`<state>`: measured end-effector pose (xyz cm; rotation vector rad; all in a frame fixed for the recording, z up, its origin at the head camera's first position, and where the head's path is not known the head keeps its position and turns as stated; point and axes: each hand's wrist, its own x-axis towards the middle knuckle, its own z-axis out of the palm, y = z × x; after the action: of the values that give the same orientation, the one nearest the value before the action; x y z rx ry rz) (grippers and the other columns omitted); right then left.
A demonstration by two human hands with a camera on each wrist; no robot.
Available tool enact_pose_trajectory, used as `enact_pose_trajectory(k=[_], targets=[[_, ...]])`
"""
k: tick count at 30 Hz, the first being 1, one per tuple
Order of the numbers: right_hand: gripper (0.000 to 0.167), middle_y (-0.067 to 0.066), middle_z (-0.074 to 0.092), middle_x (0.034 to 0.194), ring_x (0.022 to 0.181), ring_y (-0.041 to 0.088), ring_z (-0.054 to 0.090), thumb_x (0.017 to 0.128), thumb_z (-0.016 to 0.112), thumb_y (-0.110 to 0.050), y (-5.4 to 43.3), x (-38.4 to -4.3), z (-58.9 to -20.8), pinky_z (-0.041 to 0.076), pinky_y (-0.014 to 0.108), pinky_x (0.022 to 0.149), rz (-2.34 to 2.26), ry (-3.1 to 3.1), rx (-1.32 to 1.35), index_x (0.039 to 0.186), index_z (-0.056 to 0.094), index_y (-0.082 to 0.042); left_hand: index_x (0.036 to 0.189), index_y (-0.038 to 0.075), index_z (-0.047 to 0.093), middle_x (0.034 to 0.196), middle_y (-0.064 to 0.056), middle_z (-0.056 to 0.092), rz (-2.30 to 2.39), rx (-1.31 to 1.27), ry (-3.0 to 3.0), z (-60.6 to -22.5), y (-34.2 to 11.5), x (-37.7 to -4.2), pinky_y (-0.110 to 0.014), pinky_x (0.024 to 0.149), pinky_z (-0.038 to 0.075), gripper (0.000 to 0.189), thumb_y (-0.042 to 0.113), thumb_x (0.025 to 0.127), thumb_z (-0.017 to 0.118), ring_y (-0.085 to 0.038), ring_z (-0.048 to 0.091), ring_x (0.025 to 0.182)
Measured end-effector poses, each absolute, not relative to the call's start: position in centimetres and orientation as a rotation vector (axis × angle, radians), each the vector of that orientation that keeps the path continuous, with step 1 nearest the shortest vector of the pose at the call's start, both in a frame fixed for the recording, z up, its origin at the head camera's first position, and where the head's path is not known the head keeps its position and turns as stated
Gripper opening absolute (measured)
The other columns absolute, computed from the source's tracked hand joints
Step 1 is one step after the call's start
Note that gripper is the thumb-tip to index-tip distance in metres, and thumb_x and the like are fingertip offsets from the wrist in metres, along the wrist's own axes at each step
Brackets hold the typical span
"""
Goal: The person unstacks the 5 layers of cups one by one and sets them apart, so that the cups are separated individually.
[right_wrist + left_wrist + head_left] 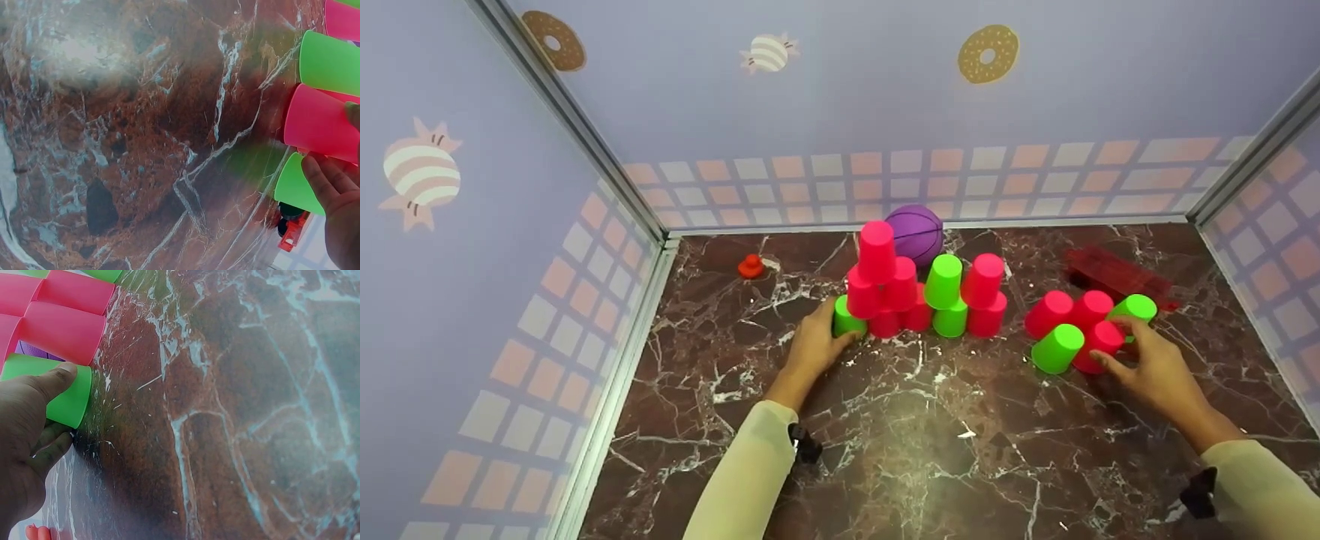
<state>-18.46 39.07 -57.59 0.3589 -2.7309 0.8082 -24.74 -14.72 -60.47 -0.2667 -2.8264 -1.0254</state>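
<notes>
My left hand holds a green cup at the left end of a row of upside-down cups. In the left wrist view its thumb lies on this green cup, with the fingers on the opposite side. Pink cups rise beside it in a stepped stack. On the right, my right hand spans a pink cup between thumb and fingers. That pink cup sits between two green cups in the right wrist view; part of the hand is cut off there.
Green and pink cups stand two high right of the stack. More cups, including a green one, cluster at the right hand. Behind are a purple ball, a red toy and a small orange-red object. Walls enclose the floor.
</notes>
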Motion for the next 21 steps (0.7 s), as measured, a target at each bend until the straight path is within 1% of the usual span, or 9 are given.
enact_pose_trajectory(k=[2,4,5,7,9,11,16,19,21], targets=[[0.065,0.033,0.073,0.122,0.094,0.053,0.078,0.090,0.091,-0.009,39.06,-18.46,-57.59,0.037,0.001,0.081,0.819,-2.731,0.357,0.144,0.058,0.002,0.147,0.007,0.060,0.134,-0.018,0.076,-1.030,-0.267,-2.828,-60.39,-14.68,-24.74,-0.057,0.101,0.060,0.066,0.027,0.092,0.090,-0.039,0.076,0.116],[0.065,0.034,0.073,0.122,0.094,0.053,0.078,0.090,0.091,-0.009,39.01,-18.44,-57.55,0.043,0.005,0.081,0.819,-2.733,0.358,0.144,0.057,0.002,0.148,0.007,0.060,0.134,-0.018,0.076,-1.034,-0.267,-2.828,-60.35,-14.65,-24.73,-0.057,0.101,0.059,0.067,0.028,0.093,0.090,-0.039,0.075,0.117],[0.065,0.034,0.073,0.122,0.094,0.053,0.078,0.090,0.091,-0.009,38.98,-18.41,-57.53,0.051,0.011,0.080,0.821,-2.734,0.356,0.144,0.057,0.002,0.148,0.007,0.060,0.135,-0.018,0.076,-1.037,-0.269,-2.826,-60.37,-14.63,-24.74,-0.058,0.101,0.059,0.067,0.028,0.093,0.090,-0.039,0.075,0.117],[0.065,0.034,0.073,0.122,0.095,0.054,0.079,0.090,0.091,-0.008,38.93,-18.32,-57.52,0.063,0.031,0.080,0.825,-2.737,0.353,0.144,0.057,0.002,0.148,0.007,0.060,0.135,-0.019,0.075,-1.042,-0.273,-2.823,-60.41,-14.61,-24.72,-0.057,0.102,0.059,0.067,0.027,0.092,0.090,-0.040,0.075,0.117],[0.065,0.036,0.072,0.123,0.097,0.056,0.078,0.091,0.091,-0.008,38.92,-18.25,-57.52,0.065,0.053,0.081,0.831,-2.743,0.350,0.144,0.056,0.003,0.148,0.007,0.060,0.134,-0.019,0.076,-1.042,-0.276,-2.819,-60.47,-14.60,-24.72,-0.057,0.101,0.060,0.067,0.028,0.092,0.090,-0.040,0.075,0.117],[0.065,0.038,0.072,0.123,0.098,0.058,0.077,0.091,0.090,-0.009,38.94,-18.21,-57.55,0.060,0.068,0.084,0.847,-2.752,0.344,0.145,0.055,0.003,0.147,0.007,0.060,0.133,-0.019,0.076,-1.040,-0.279,-2.817,-60.54,-14.59,-24.73,-0.057,0.101,0.060,0.066,0.028,0.092,0.090,-0.039,0.076,0.116],[0.069,0.038,0.070,0.125,0.099,0.058,0.077,0.093,0.089,-0.010,38.97,-18.22,-57.46,0.059,0.072,0.085,0.865,-2.765,0.342,0.149,0.053,0.003,0.148,0.005,0.059,0.133,-0.020,0.076,-1.022,-0.279,-2.829,-60.50,-14.57,-24.78,-0.057,0.100,0.060,0.068,0.029,0.093,0.090,-0.040,0.076,0.115],[0.071,0.035,0.071,0.125,0.097,0.055,0.077,0.092,0.090,-0.012,38.99,-18.28,-57.29,0.060,0.069,0.084,0.853,-2.760,0.355,0.151,0.053,0.003,0.149,0.004,0.058,0.132,-0.020,0.076,-1.003,-0.271,-2.845,-60.46,-14.57,-24.74,-0.057,0.099,0.060,0.069,0.029,0.093,0.090,-0.040,0.076,0.114],[0.072,0.034,0.072,0.125,0.097,0.054,0.078,0.092,0.091,-0.012,39.04,-18.33,-57.15,0.061,0.064,0.083,0.851,-2.752,0.365,0.151,0.053,0.003,0.149,0.005,0.057,0.133,-0.020,0.076,-0.998,-0.266,-2.851,-60.48,-14.58,-24.74,-0.057,0.099,0.060,0.069,0.029,0.093,0.090,-0.040,0.076,0.114]])
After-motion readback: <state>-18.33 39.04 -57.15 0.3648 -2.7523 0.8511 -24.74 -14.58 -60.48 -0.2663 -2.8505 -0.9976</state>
